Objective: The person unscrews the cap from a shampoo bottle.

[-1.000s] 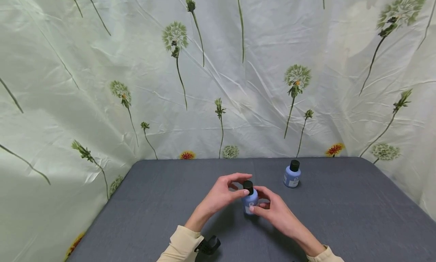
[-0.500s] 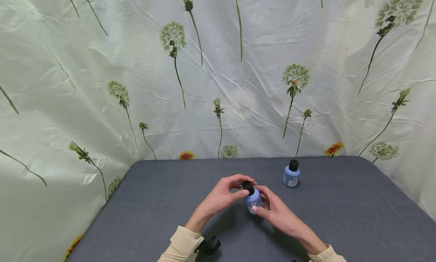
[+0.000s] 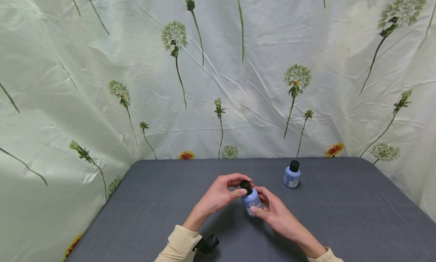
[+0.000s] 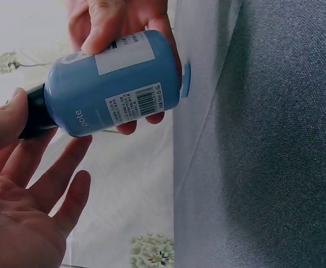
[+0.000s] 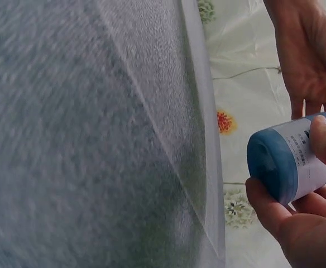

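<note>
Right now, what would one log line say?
left hand: pinches black cap | right hand: grips blue bottle | second bottle: upright on table

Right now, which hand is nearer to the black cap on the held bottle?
Left. The left hand is right at the black cap, pinching it. The right hand is farther off, holding the blue bottle by its body, below the cap.
</note>
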Motion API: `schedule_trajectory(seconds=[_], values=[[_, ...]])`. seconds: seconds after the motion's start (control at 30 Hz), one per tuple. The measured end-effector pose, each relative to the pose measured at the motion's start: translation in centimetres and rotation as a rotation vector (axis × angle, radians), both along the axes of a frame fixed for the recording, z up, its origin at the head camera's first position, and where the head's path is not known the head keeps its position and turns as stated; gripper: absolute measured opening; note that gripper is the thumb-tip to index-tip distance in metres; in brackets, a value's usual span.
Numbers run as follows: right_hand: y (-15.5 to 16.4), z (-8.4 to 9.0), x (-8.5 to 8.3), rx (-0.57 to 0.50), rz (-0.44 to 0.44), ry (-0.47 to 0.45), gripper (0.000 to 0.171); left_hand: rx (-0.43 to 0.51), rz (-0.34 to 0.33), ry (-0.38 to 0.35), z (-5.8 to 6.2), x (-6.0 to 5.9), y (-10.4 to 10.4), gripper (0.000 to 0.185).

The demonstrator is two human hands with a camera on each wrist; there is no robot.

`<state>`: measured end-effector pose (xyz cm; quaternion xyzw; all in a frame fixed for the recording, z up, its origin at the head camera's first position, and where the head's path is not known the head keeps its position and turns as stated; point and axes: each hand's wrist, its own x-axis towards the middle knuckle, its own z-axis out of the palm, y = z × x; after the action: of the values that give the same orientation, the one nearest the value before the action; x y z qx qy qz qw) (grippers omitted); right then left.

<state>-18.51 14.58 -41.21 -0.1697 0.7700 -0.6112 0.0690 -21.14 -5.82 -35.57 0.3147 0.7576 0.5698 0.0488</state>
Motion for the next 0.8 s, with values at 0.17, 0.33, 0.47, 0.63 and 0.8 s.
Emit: schedule_trajectory(seconds=[0.17,0.33,0.47,0.63,0.8], values=[[-0.3,0.1,0.1,0.027,-0.06,0.0,0.056,-0.038,0.068,0.015,0.3,0.3,0.0,0.022],[-0.1,0.0,-0.2,0.082,-0.088,0.048,0.057,-0.044,0.101,-0.008,-1.2,-0.7,-0.1,0.025],[0.1,0.1,-0.4,0.094,-0.104,0.044,0.056,-0.035,0.097,-0.01,-2.5,-1.8,-0.3,0.026],[0.2,0.3,-0.5,0.127,-0.14,0.038,0.056,-0.029,0.07,0.024,-3.0,-2.2,-0.4,0.029],[0.2,0.4,-0.4,0.153,-0.177,0.057,0.054,-0.058,0.063,0.066,-2.9,-2.1,-0.5,0.032]])
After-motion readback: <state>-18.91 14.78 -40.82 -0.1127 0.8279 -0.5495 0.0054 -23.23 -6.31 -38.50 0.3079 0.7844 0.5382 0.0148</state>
